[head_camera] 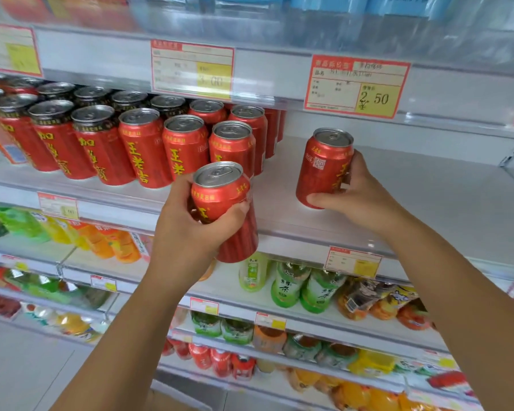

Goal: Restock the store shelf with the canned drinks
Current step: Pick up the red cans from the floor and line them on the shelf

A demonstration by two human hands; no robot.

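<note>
Red can (224, 215) wrapped mid-body by left grip (190, 229); right grip (361, 198) holds second can (321, 170) at shelf (428, 203). Likely full, hefty, slick, dentable: clasp sidewall.

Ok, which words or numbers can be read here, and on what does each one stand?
"2.50" with ¥: right price tag.
"3.00", faint: middle price tag.
"王老吉": shelved red cans.
"王": left-hand can; also right-hand can, partly hidden.
"加", rest blurred: black-rimmed cans.
"绿茶": green bottles.
Other tags and small print: too blurred.
</note>
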